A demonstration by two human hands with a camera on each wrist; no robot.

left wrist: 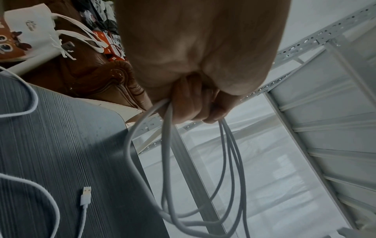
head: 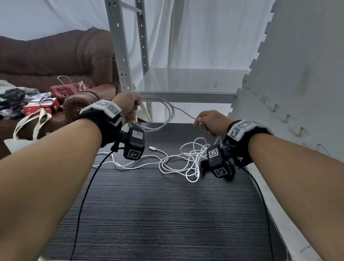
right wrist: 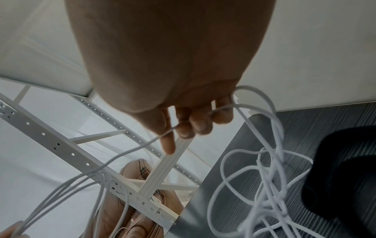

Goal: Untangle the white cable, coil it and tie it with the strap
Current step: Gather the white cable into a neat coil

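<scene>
White cable (head: pixel 180 159). Table top (head: pixel 161 219) black, fine pale horizontal streaks. Armchair (head: pixel 51 56) brown leather. Handbag (head: pixel 64 91) dark red. Tote bag (head: pixel 32 124) cream. Shelf frame (head: pixel 122 59) pale grey. Wrist bands (head: pixel 99 121) black, with black-and-white square-code tags.

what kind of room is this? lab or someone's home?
Probably a living room turned makeshift recording spot: a brown sofa strewn with bags and clothes, a bare metal shelf, white sheets hung behind, and a small dark table as the workbench.
</scene>
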